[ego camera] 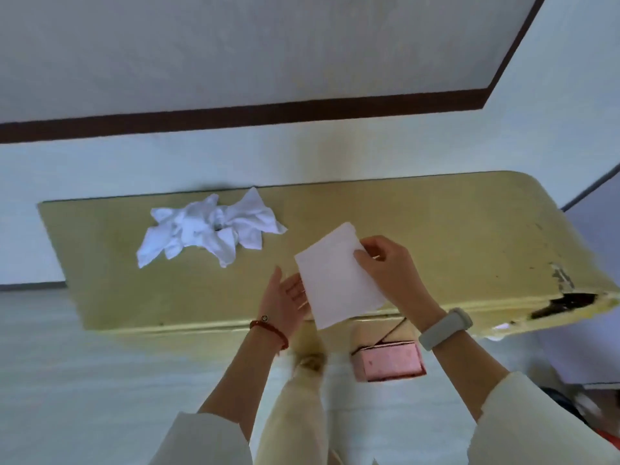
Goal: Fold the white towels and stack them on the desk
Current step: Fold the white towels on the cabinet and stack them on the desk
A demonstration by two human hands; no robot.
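A folded white towel (335, 280) is held flat above the near edge of the yellow desk (436, 229). My right hand (389, 270) pinches its right side, thumb on top. My left hand (285, 302) is palm up with straight fingers under the towel's left edge. A heap of crumpled white towels (208, 229) lies on the desk's left part, well away from both hands.
The desk's right corner (567, 300) is chipped and dark. A pink box (389, 360) sits on the floor below the desk's front edge, between my arms. The wall runs right behind the desk.
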